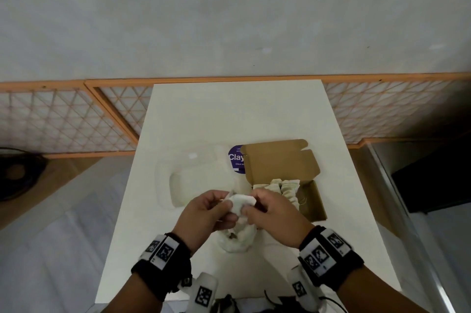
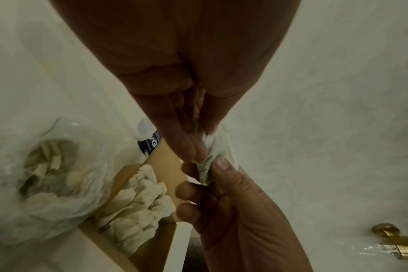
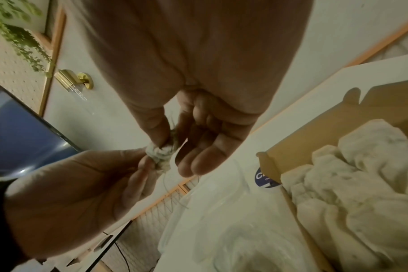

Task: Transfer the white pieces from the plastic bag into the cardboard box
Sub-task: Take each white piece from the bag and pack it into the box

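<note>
- Your left hand (image 1: pixel 204 213) and your right hand (image 1: pixel 274 213) meet above the near middle of the white rectangular table (image 1: pixel 204 119), and both pinch the same small crumpled white fabric piece (image 1: pixel 240 203) between them.
- Your left hand has its thumb and fingertips closed on the left side of that piece; the left wrist view shows the cloth squeezed at the tips (image 2: pixel 199 149).
- Your right hand pinches the right side with thumb and forefinger, while its other fingers (image 3: pixel 198 160) hang loosely curled and hold nothing, as the right wrist view shows.
- The held piece is up off the table, clear of both the bag and the box.
- The crinkled clear plastic bag (image 1: pixel 238 240) sits on the table directly below your hands, just in front of your wrists, with more white pieces visible inside it.
- The open brown cardboard box (image 1: pixel 312 200) lies to the right of your hands, its lid flap (image 1: pixel 280 159) tipped back toward the far side.
- Several bunched, off-white ruffled fabric pieces (image 1: pixel 286 186) already rest in the box, filling its left part.
- A clear plastic lidded tray (image 1: pixel 198 177) lies to the left of the box, beyond your left hand.
- A round purple label with white lettering (image 1: pixel 236 159) shows between the tray and the box flap; the flap covers its right part.
</note>
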Demonstrator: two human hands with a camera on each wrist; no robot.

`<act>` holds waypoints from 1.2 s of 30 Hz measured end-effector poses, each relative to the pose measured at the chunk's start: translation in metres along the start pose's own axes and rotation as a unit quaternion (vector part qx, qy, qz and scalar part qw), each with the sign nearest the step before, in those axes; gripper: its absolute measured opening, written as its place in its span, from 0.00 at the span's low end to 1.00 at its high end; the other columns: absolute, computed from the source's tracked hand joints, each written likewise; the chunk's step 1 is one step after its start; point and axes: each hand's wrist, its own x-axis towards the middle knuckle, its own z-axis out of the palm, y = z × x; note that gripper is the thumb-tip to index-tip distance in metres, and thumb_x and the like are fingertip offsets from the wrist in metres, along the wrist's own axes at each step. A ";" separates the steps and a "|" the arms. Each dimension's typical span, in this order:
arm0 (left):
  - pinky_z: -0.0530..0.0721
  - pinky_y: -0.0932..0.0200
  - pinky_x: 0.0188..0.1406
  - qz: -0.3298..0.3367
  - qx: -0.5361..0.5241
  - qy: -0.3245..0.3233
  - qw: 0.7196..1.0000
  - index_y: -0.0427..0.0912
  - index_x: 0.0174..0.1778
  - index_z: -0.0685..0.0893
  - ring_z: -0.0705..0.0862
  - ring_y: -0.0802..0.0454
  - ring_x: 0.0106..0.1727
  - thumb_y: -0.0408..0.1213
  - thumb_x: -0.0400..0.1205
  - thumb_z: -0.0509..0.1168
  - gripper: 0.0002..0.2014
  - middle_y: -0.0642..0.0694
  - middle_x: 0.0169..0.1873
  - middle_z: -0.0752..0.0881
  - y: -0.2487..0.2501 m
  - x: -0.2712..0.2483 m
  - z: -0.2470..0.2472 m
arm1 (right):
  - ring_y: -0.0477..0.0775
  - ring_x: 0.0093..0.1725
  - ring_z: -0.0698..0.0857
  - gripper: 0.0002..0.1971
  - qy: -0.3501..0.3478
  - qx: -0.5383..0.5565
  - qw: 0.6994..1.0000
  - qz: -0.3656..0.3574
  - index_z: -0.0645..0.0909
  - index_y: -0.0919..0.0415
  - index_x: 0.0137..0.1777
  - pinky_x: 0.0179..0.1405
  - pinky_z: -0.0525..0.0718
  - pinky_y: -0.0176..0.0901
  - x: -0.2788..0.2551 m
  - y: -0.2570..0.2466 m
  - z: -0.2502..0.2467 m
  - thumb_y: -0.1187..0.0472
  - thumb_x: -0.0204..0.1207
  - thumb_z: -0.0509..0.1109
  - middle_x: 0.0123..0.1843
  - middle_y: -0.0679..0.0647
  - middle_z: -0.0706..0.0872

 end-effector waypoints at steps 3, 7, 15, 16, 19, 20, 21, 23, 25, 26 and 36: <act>0.93 0.54 0.42 0.010 -0.008 0.017 1.000 0.31 0.56 0.85 0.92 0.46 0.40 0.28 0.89 0.66 0.05 0.36 0.41 0.92 0.006 -0.005 -0.002 | 0.56 0.47 0.93 0.05 -0.004 0.036 0.999 0.011 0.83 0.49 0.50 0.52 0.92 0.62 -0.002 -0.009 -0.002 0.50 0.84 0.73 0.44 0.53 0.93; 0.93 0.52 0.41 0.011 0.000 0.028 1.000 0.34 0.52 0.84 0.92 0.45 0.38 0.30 0.89 0.66 0.03 0.39 0.38 0.91 0.006 -0.006 -0.004 | 0.54 0.47 0.95 0.05 0.002 0.093 0.995 0.029 0.83 0.56 0.54 0.50 0.92 0.56 -0.007 -0.016 -0.007 0.56 0.87 0.71 0.46 0.57 0.93; 0.91 0.48 0.40 0.009 0.164 0.057 0.985 0.36 0.43 0.85 0.89 0.45 0.34 0.34 0.86 0.69 0.07 0.39 0.35 0.91 -0.032 0.018 -0.006 | 0.53 0.41 0.90 0.04 0.040 0.182 0.982 0.021 0.86 0.53 0.57 0.47 0.89 0.51 -0.017 -0.030 -0.027 0.62 0.88 0.70 0.45 0.55 0.93; 0.90 0.51 0.37 0.008 0.195 0.057 0.979 0.38 0.42 0.85 0.90 0.46 0.33 0.36 0.87 0.69 0.08 0.42 0.35 0.91 -0.035 0.021 -0.005 | 0.54 0.42 0.91 0.06 0.048 0.197 0.979 0.018 0.87 0.52 0.56 0.48 0.90 0.52 -0.019 -0.034 -0.030 0.62 0.88 0.70 0.46 0.56 0.93; 0.85 0.59 0.32 0.025 0.271 0.051 0.961 0.47 0.40 0.85 0.90 0.51 0.31 0.43 0.87 0.69 0.10 0.47 0.35 0.92 -0.039 0.026 -0.002 | 0.57 0.43 0.91 0.06 0.070 0.226 0.972 0.000 0.89 0.53 0.53 0.46 0.89 0.53 -0.022 -0.044 -0.036 0.60 0.89 0.69 0.48 0.57 0.93; 0.85 0.60 0.33 0.035 0.279 0.052 0.958 0.49 0.38 0.85 0.89 0.53 0.29 0.44 0.87 0.69 0.11 0.49 0.35 0.92 -0.038 0.025 -0.001 | 0.58 0.43 0.91 0.06 0.077 0.231 0.970 -0.009 0.88 0.57 0.54 0.45 0.89 0.53 -0.022 -0.046 -0.038 0.60 0.89 0.69 0.48 0.57 0.93; 0.84 0.61 0.34 0.044 0.274 0.055 0.959 0.49 0.38 0.85 0.87 0.55 0.28 0.44 0.87 0.69 0.12 0.52 0.34 0.91 -0.037 0.024 0.000 | 0.58 0.42 0.90 0.07 0.083 0.232 0.969 -0.018 0.87 0.60 0.55 0.44 0.89 0.52 -0.023 -0.048 -0.040 0.60 0.89 0.68 0.47 0.58 0.92; 0.85 0.61 0.38 0.060 0.242 0.059 0.967 0.45 0.38 0.85 0.85 0.58 0.29 0.42 0.88 0.69 0.12 0.53 0.33 0.90 -0.030 0.019 0.000 | 0.58 0.43 0.89 0.07 0.093 0.221 0.970 -0.037 0.87 0.63 0.56 0.45 0.88 0.52 -0.026 -0.051 -0.043 0.60 0.88 0.69 0.47 0.61 0.92; 0.83 0.62 0.42 0.072 0.201 0.056 0.975 0.38 0.39 0.84 0.86 0.58 0.34 0.40 0.88 0.68 0.14 0.49 0.34 0.91 -0.020 0.011 -0.001 | 0.57 0.42 0.88 0.08 0.104 0.210 0.971 -0.054 0.88 0.60 0.54 0.46 0.88 0.50 -0.030 -0.056 -0.046 0.57 0.86 0.71 0.49 0.65 0.91; 0.82 0.63 0.43 0.070 0.170 0.048 0.982 0.34 0.39 0.83 0.85 0.57 0.38 0.39 0.89 0.67 0.15 0.46 0.36 0.91 -0.013 0.007 -0.001 | 0.55 0.42 0.87 0.08 0.111 0.203 0.971 -0.063 0.88 0.59 0.53 0.46 0.88 0.45 -0.033 -0.059 -0.048 0.54 0.83 0.72 0.49 0.64 0.91; 0.80 0.57 0.34 0.087 -0.114 -0.078 0.987 0.37 0.44 0.87 0.82 0.46 0.35 0.45 0.81 0.65 0.14 0.37 0.38 0.85 0.080 -0.059 0.027 | 0.61 0.35 0.77 0.10 0.172 0.127 0.963 -0.167 0.80 0.53 0.60 0.37 0.84 0.61 -0.039 -0.082 -0.047 0.67 0.86 0.72 0.37 0.63 0.83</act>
